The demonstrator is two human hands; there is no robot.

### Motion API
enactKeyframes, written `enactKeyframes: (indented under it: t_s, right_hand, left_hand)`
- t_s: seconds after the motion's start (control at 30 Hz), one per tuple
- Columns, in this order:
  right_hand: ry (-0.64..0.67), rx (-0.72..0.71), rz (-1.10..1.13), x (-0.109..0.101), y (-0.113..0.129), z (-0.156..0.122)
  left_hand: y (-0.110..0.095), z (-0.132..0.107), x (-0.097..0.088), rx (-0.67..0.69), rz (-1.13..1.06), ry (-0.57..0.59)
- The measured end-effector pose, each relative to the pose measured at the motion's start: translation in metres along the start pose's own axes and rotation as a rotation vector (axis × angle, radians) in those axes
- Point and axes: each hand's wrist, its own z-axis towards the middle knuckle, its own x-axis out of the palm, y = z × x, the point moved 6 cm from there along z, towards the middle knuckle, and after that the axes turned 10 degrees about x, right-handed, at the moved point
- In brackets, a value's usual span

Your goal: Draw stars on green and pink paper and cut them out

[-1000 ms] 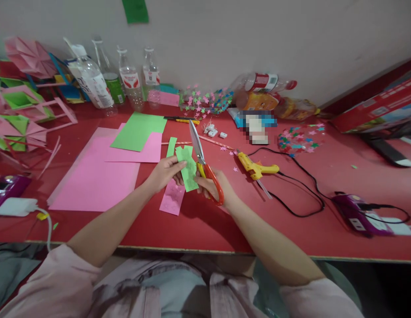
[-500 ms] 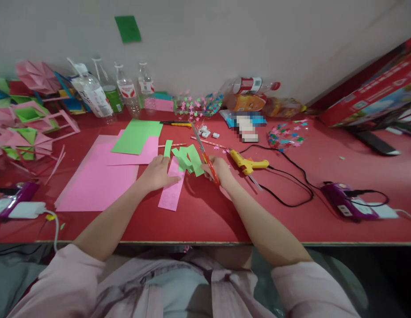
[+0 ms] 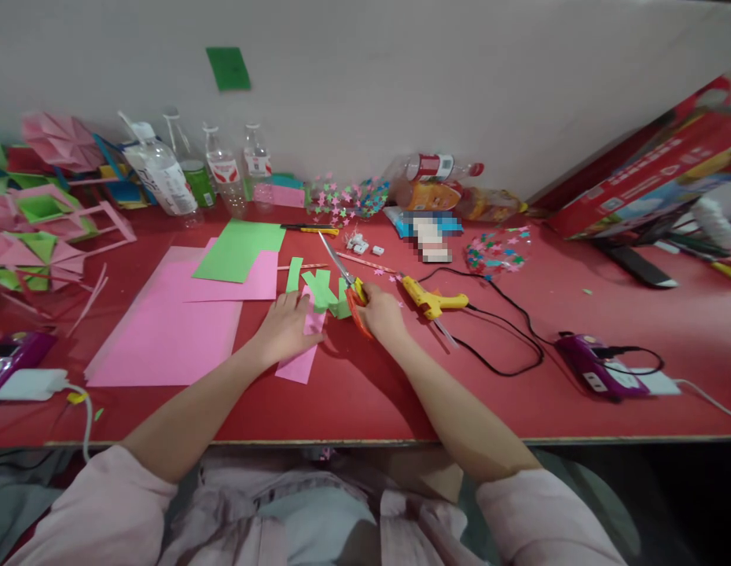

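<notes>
My right hand (image 3: 382, 316) is closed round the handles of a pair of scissors (image 3: 337, 259). The blades point up and to the left, over the edge of several cut green paper pieces (image 3: 319, 289). My left hand (image 3: 288, 326) lies palm down across a pink paper strip (image 3: 297, 366), its thumb stretched toward the scissors. Just beyond its fingertips is a short green strip (image 3: 294, 273). Left of that hand, a green sheet (image 3: 239, 248) overlaps larger pink sheets (image 3: 165, 338).
A yellow glue gun (image 3: 430, 299) with a black cord lies right of my right hand. A box cutter (image 3: 315, 229) is behind the paper pieces. Plastic bottles (image 3: 225, 173) stand along the wall. Purple power strips (image 3: 601, 365) sit at both sides, and folded paper shapes (image 3: 41, 204) fill the left.
My right hand has turned the scissors, so the blades tilt further left and the handles sit over the green pieces. My left hand has shifted slightly down from the short green strip.
</notes>
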Motion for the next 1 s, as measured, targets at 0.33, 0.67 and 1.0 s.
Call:
enactKeyframes:
  t_s: [0.33,0.67,1.0]
  right_hand:
    - [0.132,-0.339,-0.161,0.033,0.034,-0.028]
    - [0.122,-0.237,-0.168,0.032,0.026,-0.015]
    - [0.164,-0.254,-0.07,0.032,0.019,-0.014]
  left_hand:
    - [0.001,-0.004,-0.003,-0.056,-0.132,0.035]
    - [0.015,-0.004,-0.005,-0.094,-0.014,0.067]
    - [0.007,0.001,0.0,-0.116,-0.073,-0.006]
